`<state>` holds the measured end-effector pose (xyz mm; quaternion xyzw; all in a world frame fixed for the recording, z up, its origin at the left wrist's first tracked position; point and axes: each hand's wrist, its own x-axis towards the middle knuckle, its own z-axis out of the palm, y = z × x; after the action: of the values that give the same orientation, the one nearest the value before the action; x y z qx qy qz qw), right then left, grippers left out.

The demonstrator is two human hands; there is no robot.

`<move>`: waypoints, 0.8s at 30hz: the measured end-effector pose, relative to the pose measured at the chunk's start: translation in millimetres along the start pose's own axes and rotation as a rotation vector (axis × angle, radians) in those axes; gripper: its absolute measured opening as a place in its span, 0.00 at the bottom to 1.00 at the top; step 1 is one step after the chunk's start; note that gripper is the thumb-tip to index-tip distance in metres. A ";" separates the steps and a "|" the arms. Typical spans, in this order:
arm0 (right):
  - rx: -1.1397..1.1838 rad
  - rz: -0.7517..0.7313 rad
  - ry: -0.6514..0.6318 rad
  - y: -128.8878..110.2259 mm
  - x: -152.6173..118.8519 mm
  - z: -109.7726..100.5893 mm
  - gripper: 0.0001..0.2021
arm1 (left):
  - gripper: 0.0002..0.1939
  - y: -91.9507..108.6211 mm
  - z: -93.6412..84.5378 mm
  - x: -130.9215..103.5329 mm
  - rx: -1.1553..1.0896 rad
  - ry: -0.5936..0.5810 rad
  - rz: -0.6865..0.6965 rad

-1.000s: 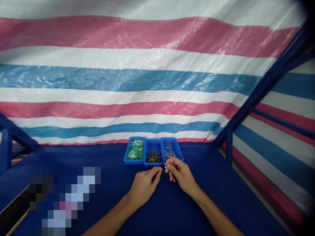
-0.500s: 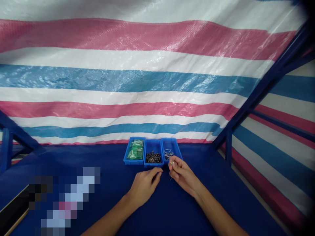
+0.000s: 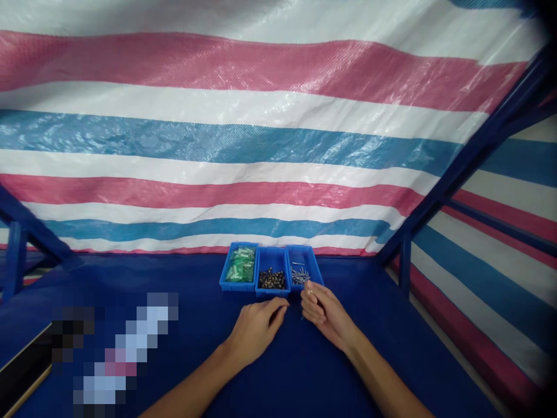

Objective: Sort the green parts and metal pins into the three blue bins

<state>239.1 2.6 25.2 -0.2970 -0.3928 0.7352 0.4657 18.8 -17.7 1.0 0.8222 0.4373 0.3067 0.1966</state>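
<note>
My right hand [image 3: 325,312] is closed in front of the right bin. Its thumb and index finger pinch a small shiny metal piece [image 3: 310,292], mostly covered by the fingers. Below the curled fingers, a thin tip [image 3: 302,317] pokes out; what it belongs to is hidden. My left hand [image 3: 256,326] rests closed on the table before the middle bin, thumb and index tips together. Whatever may lie between them cannot be made out. Thin silver nail-like pins [image 3: 299,275] lie in the right bin, and small dark and brass-coloured metal parts [image 3: 272,279] fill the middle one.
Three blue bins stand side by side at the back of the blue table [image 3: 183,348]. Green and clear pieces [image 3: 241,265] are in the left bin [image 3: 238,287]. A dark flat object [image 3: 26,360] and a blurred-out patch lie at left. Blue frame bars [image 3: 435,197] and striped sheeting surround the table.
The fingers of my right hand have curled in further, so less of the shiny piece shows. My left hand has barely moved. The view has shifted slightly.
</note>
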 end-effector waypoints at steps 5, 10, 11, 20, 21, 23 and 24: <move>-0.603 -0.262 0.203 9.5 1.6 -4.7 0.17 | 0.10 1.8 -0.7 1.2 0.006 -0.042 0.037; -1.091 -0.468 0.285 18.7 -0.7 -6.4 0.11 | 0.10 3.7 0.3 1.3 0.032 -0.085 0.070; -1.133 -0.479 0.291 20.0 -0.8 -5.9 0.11 | 0.11 4.0 0.4 1.3 0.037 -0.090 0.075; -1.357 -0.522 0.260 13.1 -5.0 -7.0 0.09 | 0.08 4.7 0.2 1.3 0.119 -0.007 -0.011; -1.406 -0.512 0.198 10.9 -6.3 -8.5 0.09 | 0.08 4.6 0.0 1.0 0.144 0.025 -0.056; -1.476 -0.487 0.077 7.6 -8.5 -10.9 0.09 | 0.07 4.6 -0.1 0.3 0.185 0.076 -0.128; -1.493 -0.477 0.022 6.8 -9.2 -11.5 0.10 | 0.08 4.7 -0.1 0.0 0.197 0.090 -0.147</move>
<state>248.9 -4.1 14.0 -0.4463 -0.8319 0.1534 0.2918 21.5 -20.2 3.8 0.7888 0.5326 0.2837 0.1171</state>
